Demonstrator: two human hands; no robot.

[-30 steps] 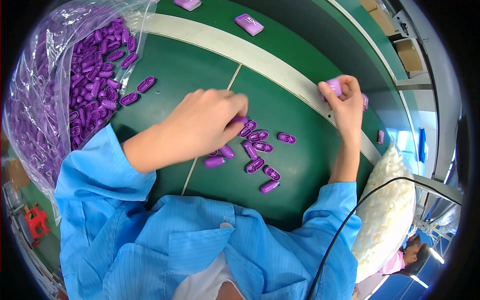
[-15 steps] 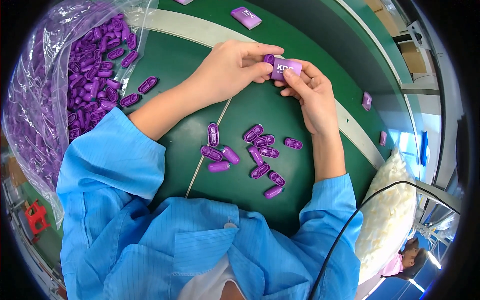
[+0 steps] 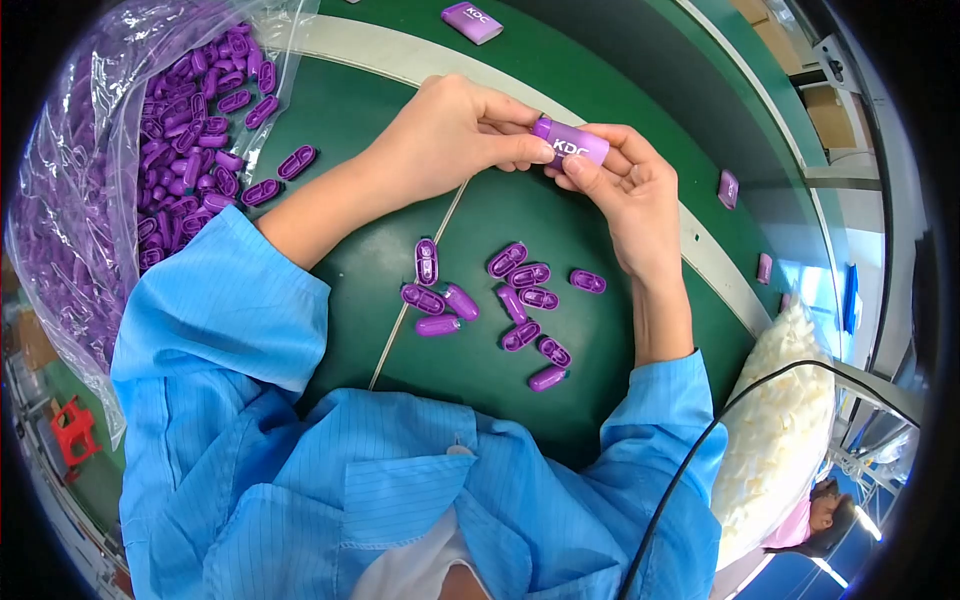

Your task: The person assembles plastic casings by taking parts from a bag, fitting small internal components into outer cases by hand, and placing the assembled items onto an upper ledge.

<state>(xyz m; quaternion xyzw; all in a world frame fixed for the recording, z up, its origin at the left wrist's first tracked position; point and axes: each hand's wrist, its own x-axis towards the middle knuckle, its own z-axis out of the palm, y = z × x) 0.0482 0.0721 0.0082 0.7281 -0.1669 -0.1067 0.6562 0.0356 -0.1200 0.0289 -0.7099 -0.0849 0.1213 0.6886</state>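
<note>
Above the green tabletop, my right hand (image 3: 632, 190) is closed round a flat light-purple plastic case (image 3: 583, 148) with white print. A darker purple oval cap (image 3: 543, 127) sits at the case's left end, partly hidden by fingers. My left hand (image 3: 465, 125) pinches that end between thumb and fingers. Below my hands lie several loose purple oval caps (image 3: 520, 335), some with their hollow side up. Two more caps (image 3: 297, 162) rest near my left forearm.
A clear plastic bag (image 3: 75, 190) full of purple caps (image 3: 185, 150) lies at the left. Beyond a pale rim, a green belt (image 3: 600, 60) carries purple cases (image 3: 472, 22). At the right stand a sack of cream-coloured pieces (image 3: 785, 430) and a black cable (image 3: 690, 455); another person (image 3: 800, 520) is farther off.
The cap, earlier showing its open side at the case's end, now sits against the case, and my left fingers have closed in on it. Cases on the belt have shifted.
</note>
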